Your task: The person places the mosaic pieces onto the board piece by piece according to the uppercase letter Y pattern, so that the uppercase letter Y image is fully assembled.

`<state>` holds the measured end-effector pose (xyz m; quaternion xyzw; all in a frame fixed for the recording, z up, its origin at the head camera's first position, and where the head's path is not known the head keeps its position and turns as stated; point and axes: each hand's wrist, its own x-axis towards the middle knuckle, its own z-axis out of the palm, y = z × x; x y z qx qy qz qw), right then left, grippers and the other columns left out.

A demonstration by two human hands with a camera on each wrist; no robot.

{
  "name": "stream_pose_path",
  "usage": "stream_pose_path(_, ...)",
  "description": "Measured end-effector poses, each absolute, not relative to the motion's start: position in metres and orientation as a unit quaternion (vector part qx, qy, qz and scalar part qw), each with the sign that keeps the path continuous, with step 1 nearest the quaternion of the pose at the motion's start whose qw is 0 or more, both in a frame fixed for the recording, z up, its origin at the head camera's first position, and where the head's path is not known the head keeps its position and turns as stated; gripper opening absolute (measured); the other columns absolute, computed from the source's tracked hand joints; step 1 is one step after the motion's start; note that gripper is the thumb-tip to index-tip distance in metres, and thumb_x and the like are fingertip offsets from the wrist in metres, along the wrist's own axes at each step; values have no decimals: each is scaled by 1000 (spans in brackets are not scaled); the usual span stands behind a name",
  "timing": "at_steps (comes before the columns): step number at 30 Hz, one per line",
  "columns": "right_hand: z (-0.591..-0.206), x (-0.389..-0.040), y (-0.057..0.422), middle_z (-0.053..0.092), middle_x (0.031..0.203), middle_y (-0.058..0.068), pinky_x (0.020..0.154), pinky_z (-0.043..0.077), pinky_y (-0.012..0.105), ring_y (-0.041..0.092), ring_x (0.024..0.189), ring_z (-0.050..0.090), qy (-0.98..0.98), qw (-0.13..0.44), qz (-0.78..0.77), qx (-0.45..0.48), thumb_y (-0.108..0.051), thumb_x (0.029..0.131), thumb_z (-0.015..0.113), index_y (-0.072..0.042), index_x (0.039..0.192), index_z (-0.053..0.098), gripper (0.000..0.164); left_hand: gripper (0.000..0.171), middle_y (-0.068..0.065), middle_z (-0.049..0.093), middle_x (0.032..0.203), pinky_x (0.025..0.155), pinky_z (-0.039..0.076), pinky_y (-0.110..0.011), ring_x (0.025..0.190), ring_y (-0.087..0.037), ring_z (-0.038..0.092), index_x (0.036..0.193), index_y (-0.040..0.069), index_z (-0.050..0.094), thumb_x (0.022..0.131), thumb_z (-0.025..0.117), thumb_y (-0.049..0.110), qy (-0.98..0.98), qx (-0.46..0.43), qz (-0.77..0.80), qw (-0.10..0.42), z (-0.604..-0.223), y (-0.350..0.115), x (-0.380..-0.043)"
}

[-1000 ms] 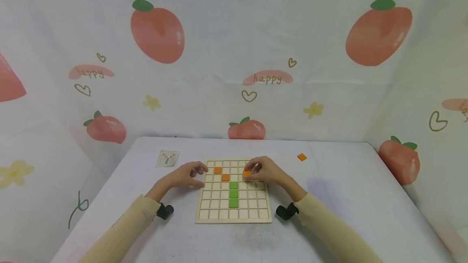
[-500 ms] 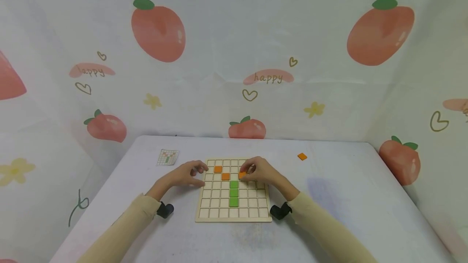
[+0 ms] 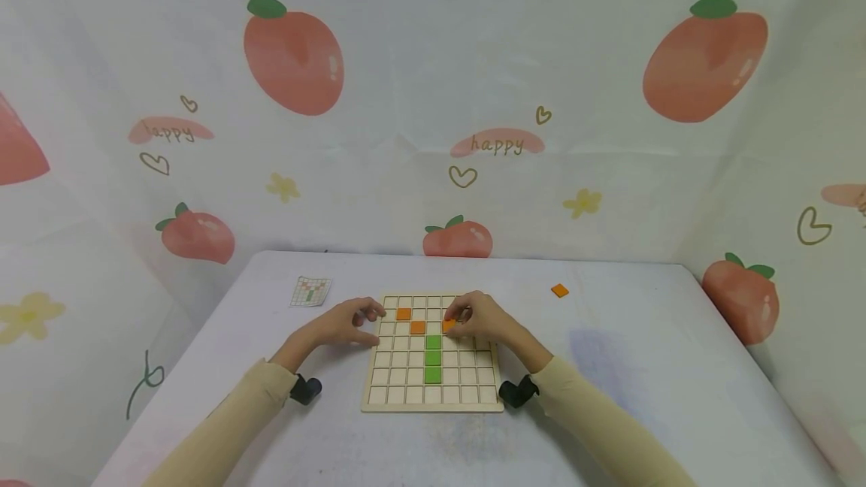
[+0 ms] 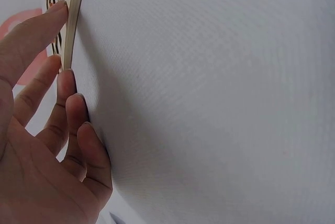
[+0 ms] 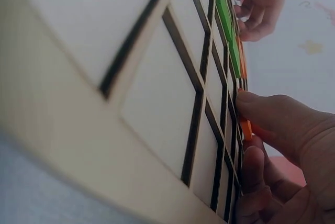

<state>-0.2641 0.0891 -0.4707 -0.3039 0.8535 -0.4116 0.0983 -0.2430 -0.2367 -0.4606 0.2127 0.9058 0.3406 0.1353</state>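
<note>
A square wooden grid board (image 3: 433,407) lies on the table. Three green tiles (image 3: 433,358) form a column in its middle, and two orange tiles (image 3: 404,314) sit diagonally up and left of them. My right hand (image 3: 485,319) pinches another orange tile (image 5: 246,129) between thumb and fingers, right at a cell to the upper right of the green column; the fingers partly hide it. At the board's left edge, my left hand (image 3: 341,324) rests its fingertips (image 4: 65,80) and thumb against the rim, loosely bent and spread apart.
One loose orange tile (image 3: 559,291) lies at the back right of the white table (image 3: 609,412). Toward the back left is a small card (image 3: 311,291) printed with a coloured grid pattern. A fruit-printed curtain (image 3: 379,96) hangs behind and at both sides.
My right hand has moved slightly left with the orange tile, one cell closer to the green column, and then stayed there. The left hand has kept its place at the board's edge.
</note>
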Motion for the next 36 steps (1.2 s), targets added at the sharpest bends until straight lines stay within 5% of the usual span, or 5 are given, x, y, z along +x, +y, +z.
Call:
stream_pose_path(22, -464, -264, 95, 67, 93, 2, 75, 51, 33, 17, 83, 59, 842, 115, -427, -310, -9, 82, 85, -4, 99, 74, 20, 48, -3, 58, 106, 87, 45, -43, 93, -23, 52, 123, 5, 64, 83, 86, 18, 908, 212, 334, 135, -458, -234, -243)
stream_pose_path(36, -458, -264, 156, 69, 101, 7, 70, 52, 32, 21, 82, 63, 833, 138, -445, -297, -12, 87, 81, -1, 108, 73, 24, 47, 0, 58, 104, 87, 46, -42, 93, -22, 53, 122, 6, 65, 82, 87, 18, 911, 206, 332, 135, -461, -235, -244)
